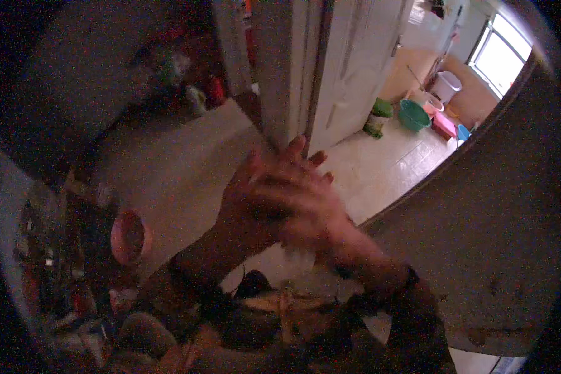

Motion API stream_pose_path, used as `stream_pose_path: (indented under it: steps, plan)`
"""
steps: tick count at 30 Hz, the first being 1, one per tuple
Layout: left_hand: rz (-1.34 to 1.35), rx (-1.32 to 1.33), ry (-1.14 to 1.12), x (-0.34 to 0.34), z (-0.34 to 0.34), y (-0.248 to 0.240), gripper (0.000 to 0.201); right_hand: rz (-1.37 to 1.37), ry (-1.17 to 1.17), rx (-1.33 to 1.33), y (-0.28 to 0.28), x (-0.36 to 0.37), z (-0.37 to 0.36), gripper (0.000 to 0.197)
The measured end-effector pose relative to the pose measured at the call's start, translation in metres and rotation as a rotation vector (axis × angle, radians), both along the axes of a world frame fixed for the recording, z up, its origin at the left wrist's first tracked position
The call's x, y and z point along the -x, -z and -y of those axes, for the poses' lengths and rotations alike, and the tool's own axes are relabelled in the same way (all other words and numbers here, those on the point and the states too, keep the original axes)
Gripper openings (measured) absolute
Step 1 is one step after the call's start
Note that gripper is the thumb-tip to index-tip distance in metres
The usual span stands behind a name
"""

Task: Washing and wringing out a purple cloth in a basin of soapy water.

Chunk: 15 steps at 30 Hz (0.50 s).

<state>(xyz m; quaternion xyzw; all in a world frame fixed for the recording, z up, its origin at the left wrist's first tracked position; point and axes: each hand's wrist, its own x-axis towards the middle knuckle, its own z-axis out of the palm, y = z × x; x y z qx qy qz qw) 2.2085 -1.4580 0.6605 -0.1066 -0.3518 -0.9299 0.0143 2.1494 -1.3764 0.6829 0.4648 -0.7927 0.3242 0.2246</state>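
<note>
In the middle of the view my two hands are together, palms facing, the right laid across the left. My left hand (240,196) is partly covered; its stretched fingertips show beyond the right hand. My right hand (315,209) is smeared by motion, its fingers lying outstretched over the left. I can make out nothing held in either hand. Dark sleeves (411,299) end at both wrists.
A white door (349,75) stands open ahead, beside its frame. Beyond it, on a tiled floor, are a green basin (414,116), a pink box (443,126), a white bucket (446,86) and a green-and-white sack (378,118). A pink basin (129,237) stands left amid dim clutter.
</note>
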Motion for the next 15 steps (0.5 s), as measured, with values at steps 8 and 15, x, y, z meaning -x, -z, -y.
stream_pose_path:
  steps: [8,15]
  plan:
    - [0.09,-0.366,0.36,-0.009,0.007,-0.016,0.056,0.171,-0.314,0.04,-0.002,0.002,-0.053,0.037]
    - [0.035,-0.406,0.469,0.062,-0.032,-0.028,0.057,0.04,-0.244,0.237,-0.058,0.045,-0.069,0.04]
